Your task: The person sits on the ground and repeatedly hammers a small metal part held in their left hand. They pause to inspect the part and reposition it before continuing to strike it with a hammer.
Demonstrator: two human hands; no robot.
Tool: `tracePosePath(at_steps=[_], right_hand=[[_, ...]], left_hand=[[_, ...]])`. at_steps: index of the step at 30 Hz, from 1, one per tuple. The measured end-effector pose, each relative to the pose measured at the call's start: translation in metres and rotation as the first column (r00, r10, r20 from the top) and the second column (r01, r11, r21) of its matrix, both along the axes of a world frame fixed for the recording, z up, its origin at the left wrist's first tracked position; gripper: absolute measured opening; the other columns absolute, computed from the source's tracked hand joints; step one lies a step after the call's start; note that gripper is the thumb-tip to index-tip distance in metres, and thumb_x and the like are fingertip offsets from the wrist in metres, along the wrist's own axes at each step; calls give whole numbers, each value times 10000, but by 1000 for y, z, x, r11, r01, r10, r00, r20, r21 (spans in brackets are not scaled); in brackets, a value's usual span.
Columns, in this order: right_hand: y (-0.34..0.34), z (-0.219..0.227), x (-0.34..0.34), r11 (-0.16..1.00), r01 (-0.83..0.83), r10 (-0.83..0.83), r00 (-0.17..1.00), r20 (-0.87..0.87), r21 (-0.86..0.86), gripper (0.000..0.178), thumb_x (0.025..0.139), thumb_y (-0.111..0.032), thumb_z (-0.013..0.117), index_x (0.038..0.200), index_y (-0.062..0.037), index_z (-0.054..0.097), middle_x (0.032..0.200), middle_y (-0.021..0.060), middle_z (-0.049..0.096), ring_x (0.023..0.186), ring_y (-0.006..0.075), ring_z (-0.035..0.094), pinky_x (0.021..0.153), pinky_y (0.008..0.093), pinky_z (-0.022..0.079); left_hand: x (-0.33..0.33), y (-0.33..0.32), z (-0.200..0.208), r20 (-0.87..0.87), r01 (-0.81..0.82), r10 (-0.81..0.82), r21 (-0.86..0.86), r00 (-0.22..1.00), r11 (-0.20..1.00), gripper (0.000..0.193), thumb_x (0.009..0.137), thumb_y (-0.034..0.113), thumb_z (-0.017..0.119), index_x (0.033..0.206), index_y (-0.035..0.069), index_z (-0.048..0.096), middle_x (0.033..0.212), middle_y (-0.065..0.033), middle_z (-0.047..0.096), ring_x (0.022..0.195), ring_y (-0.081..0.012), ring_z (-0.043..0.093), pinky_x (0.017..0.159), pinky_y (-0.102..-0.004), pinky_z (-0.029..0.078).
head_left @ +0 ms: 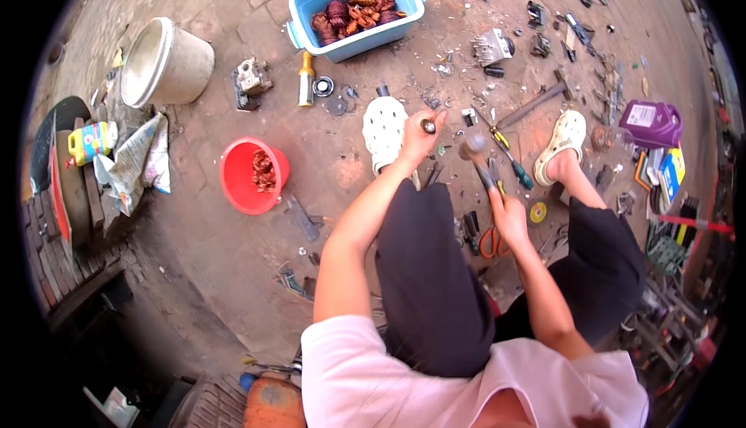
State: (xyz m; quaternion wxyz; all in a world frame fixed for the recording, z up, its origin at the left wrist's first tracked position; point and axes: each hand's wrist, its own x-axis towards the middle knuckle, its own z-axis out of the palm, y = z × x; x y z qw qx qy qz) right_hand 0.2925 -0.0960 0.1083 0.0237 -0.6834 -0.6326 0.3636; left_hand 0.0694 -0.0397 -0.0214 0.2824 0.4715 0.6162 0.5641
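My left hand (pixel 421 140) is closed round an upright rod-like tool, of which mainly the round butt end (pixel 428 125) shows. Its lower end is hidden behind my fist, next to the white clog on my left foot. My right hand (pixel 509 218) grips a hammer (pixel 489 177) by its handle. The hammer's head, smeared by motion, is to the right of my left fist and apart from it. Between my feet lie a yellow-and-black screwdriver (pixel 500 139), a dark green-handled tool (pixel 521 175) and a larger long-handled hammer (pixel 532 105).
A blue basin (pixel 353 48) of reddish-brown coils stands ahead. To the left are a red bucket (pixel 233 183) with copper-coloured pieces, a whitish bucket (pixel 186 70) and a metal part (pixel 250 82). Scrap parts and a purple jug (pixel 653 123) lie to the right, orange-handled scissors (pixel 489 243) near my knee.
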Motion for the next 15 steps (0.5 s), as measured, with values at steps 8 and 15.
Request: tracePosePath(at_steps=[8, 15], right_hand=[[-38, 65, 35, 881, 403, -468, 820, -328, -248, 496, 978, -421, 416, 659, -43, 452, 547, -30, 385, 478, 48, 346, 432, 233, 275], [-30, 75, 20, 935, 296, -352, 843, -407, -196, 488, 965, -406, 457, 667, -20, 457, 550, -19, 391, 497, 61, 359, 452, 235, 293]], left_hand=[[-14, -9, 27, 339, -165, 185, -86, 922, 983, 432, 881, 157, 638, 569, 65, 353, 572, 51, 310, 553, -63, 275, 498, -252, 238], [-11, -9, 22, 369, -133, 177, -142, 912, 981, 414, 887, 187, 632, 578, 47, 395, 578, 57, 350, 566, -64, 296, 504, -256, 252]])
